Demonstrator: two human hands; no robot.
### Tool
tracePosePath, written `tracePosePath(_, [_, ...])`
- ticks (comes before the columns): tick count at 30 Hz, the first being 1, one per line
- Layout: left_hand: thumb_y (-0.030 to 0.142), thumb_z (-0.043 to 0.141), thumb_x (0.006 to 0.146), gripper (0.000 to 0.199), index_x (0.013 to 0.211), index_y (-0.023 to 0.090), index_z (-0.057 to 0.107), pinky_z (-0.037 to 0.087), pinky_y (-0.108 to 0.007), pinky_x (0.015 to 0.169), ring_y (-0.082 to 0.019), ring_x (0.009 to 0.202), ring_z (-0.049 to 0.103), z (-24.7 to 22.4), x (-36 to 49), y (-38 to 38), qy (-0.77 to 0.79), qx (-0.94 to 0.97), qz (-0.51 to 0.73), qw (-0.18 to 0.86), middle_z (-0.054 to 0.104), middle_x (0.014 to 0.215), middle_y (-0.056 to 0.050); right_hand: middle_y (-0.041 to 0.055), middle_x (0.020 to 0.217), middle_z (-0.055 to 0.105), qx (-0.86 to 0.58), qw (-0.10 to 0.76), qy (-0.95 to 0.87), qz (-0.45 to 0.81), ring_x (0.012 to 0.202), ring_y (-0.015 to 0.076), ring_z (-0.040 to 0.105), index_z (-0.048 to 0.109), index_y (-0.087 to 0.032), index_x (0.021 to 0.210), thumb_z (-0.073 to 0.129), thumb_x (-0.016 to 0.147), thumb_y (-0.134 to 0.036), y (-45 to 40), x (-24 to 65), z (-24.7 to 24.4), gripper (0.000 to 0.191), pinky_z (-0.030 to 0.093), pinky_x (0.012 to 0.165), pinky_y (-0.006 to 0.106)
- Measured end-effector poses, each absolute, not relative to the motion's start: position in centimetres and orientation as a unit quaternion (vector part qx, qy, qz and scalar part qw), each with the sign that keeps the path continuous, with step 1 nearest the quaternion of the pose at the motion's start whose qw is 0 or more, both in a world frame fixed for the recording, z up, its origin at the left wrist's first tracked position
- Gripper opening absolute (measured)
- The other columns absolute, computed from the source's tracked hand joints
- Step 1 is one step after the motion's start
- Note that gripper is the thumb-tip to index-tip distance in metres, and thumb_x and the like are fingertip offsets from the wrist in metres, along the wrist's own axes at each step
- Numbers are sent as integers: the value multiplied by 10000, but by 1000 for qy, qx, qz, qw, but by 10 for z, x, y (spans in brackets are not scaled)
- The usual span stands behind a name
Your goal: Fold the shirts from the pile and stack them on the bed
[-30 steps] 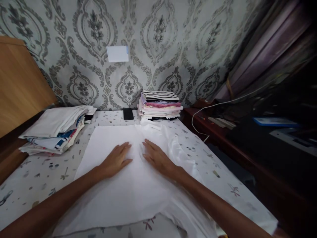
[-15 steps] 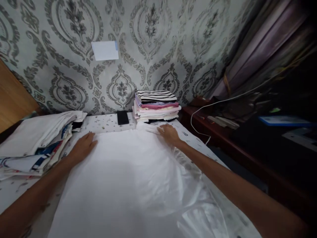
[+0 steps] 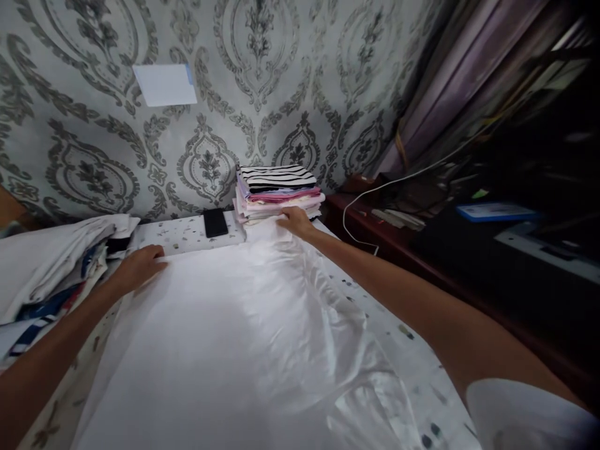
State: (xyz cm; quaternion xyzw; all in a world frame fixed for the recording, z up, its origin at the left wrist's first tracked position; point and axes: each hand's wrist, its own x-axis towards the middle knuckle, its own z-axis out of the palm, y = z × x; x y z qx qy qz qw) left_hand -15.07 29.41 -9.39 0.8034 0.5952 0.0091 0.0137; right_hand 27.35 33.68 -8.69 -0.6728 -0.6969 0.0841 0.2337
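A large white garment [image 3: 206,337] lies spread in front of me, smooth on its left half and wrinkled on its right. My right hand [image 3: 297,223] pinches its upper right part, which is raised a little in front of the folded stack of clothes [image 3: 281,197]. At the upper left corner of the garment, my left hand [image 3: 143,265] rests with its fingers stretched out and slightly apart, touching the edge. Which part of the garment this is, such as a collar or a sleeve, I cannot tell.
A black phone [image 3: 215,223] lies by the wall on the patterned bed sheet [image 3: 180,234]. Folded clothes [image 3: 56,262] are piled at the left. A dark red table [image 3: 356,215] stands at the right, with a white cable [image 3: 347,215] running across it.
My right hand has lifted and drawn the garment's upper right part away from me and inward. The wrinkled right side has shifted left. My left hand stays at the left corner. The view has turned right.
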Motion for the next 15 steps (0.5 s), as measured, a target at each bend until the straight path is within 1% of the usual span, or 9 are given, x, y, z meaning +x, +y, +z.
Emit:
tracePosePath(2, [404,380,864,253,911,209,534,428,-355,703,-284,833,636,-88,-151,283,593,805,11,-1,671,873,-92,8,746,618,-662,264,-697,79,743,181,538,708,-159,977,571,805,-277,327,274,-75,250,391,656,268])
tracePosePath(4, [391,342,890,268,914,214,542,431,-387,719,-310,841,636,-82,-151,269,570,821,17,-25,672,882,-104,-7,716,586,-643,294,-703,79,706,163,515,692,-152,970,571,811,-290,311,276,-64,243,380,638,262])
tracePosePath(6, [362,325,900,272,881,223,559,440,-423,782,-327,870,635,-78,-152,251,540,839,35,-56,667,900,-109,-16,687,569,-601,327,-724,89,672,149,502,683,-149,917,578,811,-291,285,280,-55,205,373,629,260])
tracePosePath(8, [341,320,908,287,859,235,583,437,-458,856,-331,891,631,-80,-154,232,516,851,44,-83,661,899,-108,-13,690,590,-547,345,-756,108,664,146,516,675,-156,872,583,824,-293,249,286,-49,172,377,633,259])
tracePosePath(10, [324,312,924,318,873,238,614,432,-482,895,-329,897,626,-88,-160,211,496,861,39,-104,668,907,-112,4,745,648,-514,318,-787,126,692,153,562,674,-171,862,569,858,-292,209,293,-50,160,398,651,259])
tracePosePath(12, [274,303,935,350,936,222,650,432,-489,924,-321,924,627,-102,-168,193,470,875,35,-115,687,981,-126,23,808,692,-496,266,-814,142,721,159,607,678,-185,879,532,900,-268,170,298,-58,168,429,685,265])
tracePosePath(15, [155,294,924,401,1014,192,683,425,-482,972,-299,980,639,-123,-183,175,438,889,38,-126,700,1079,-131,55,884,717,-475,188,-845,156,777,175,645,682,-188,923,490,907,-172,127,300,-80,193,460,723,280])
